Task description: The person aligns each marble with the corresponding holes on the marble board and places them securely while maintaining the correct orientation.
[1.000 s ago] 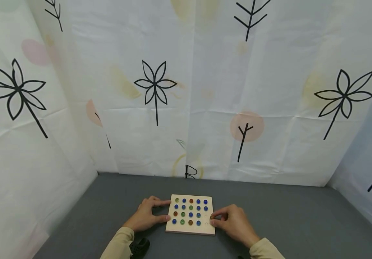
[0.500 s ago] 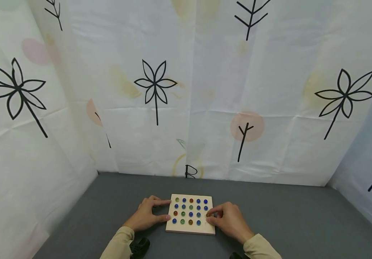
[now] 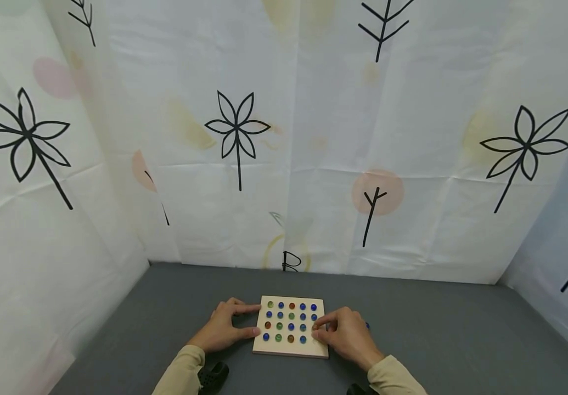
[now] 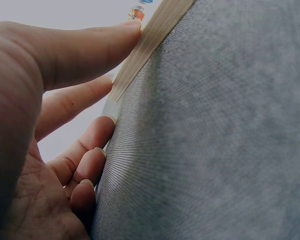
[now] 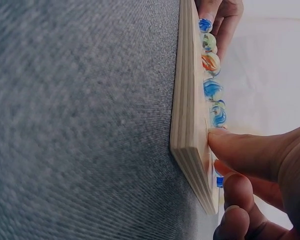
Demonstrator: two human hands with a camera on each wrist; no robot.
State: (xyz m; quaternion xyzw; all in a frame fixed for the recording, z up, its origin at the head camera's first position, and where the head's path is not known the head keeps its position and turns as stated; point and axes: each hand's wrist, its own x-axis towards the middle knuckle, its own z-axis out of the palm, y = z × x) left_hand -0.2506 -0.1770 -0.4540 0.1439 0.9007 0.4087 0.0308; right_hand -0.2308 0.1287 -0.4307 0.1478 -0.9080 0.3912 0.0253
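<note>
A pale wooden board (image 3: 291, 350) lies on the dark table, set with rows of blue, green and orange-brown glass marbles (image 3: 291, 327). My left hand (image 3: 223, 327) braces its left side, thumb and index fingertip touching the edge; the other fingers bend loosely beside it in the left wrist view. Over the right-hand column, my right hand (image 3: 349, 333) pinches a brownish marble between thumb and index finger, low at the board's surface. The fingers mostly hide that marble. In the right wrist view, the thumb tip meets the board's top near a corner (image 5: 185, 150), beside swirled blue marbles (image 5: 213, 90).
A blue marble (image 3: 367, 326) shows just right of my right hand. Black wrist straps (image 3: 213, 377) sit at the cuffs. White patterned cloth (image 3: 333, 219) walls the back and both sides of the grey tabletop (image 3: 442, 329).
My right hand has moved left from the board's right edge onto its right column, carrying the brownish marble. A blue marble behind the hand has come into view. My left hand stays still.
</note>
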